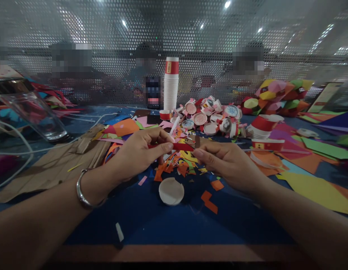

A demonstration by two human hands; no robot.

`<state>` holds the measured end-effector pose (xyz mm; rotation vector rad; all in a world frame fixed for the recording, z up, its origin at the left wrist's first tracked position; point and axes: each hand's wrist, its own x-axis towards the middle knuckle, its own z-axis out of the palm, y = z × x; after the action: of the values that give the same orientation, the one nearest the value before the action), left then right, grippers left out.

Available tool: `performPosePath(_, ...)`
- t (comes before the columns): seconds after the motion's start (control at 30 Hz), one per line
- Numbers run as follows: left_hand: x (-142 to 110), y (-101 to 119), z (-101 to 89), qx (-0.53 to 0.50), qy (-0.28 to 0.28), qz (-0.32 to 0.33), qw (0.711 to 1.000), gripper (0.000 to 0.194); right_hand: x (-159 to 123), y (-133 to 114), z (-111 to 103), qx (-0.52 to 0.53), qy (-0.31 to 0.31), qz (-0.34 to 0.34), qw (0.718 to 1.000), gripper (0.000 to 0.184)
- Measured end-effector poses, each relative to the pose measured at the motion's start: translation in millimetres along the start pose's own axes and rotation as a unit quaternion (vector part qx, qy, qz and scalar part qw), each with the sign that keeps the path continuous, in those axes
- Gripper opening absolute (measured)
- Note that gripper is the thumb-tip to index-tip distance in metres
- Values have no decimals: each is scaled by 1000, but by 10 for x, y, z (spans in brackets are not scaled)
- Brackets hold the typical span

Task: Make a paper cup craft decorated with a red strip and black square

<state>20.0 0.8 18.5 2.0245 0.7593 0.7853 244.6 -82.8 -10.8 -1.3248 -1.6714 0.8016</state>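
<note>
My left hand (147,148), with a silver bangle at its wrist, is closed on a narrow red strip (182,146), which looks like paper or card. At the strip's right end, the thumb and fingers of my right hand (223,159) are pinched together on it. A small dark brown piece (197,141) shows by the right fingertips; what it is I cannot tell. Below the hands, a round white paper disc (171,191) with an uneven edge lies on the blue tabletop (174,228). Orange and yellow paper scraps (178,165) lie behind it.
A tall stack of paper cups (171,84) stands at the back, beside a heap of cut cup bottoms (200,119). More red-and-white cups (262,127) and coloured sheets (317,187) are on the right. Flattened cardboard (50,170), a glass bottle (40,112) and white cables occupy the left.
</note>
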Motion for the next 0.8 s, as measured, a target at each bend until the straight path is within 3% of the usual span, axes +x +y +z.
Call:
performPosePath(0.27,14,-45,2,-28,12,-10,999,12,2,39,-9,43,40,37,998,54)
performPosePath(0.57,6,-50,-49,20,14,-10,1000,14,7,-9,-30,-67,27,14,997,54)
performPosePath(0.8,19,-35,-73,88,30,34,995,13,13,-2,-17,-104,13,-11,994,56)
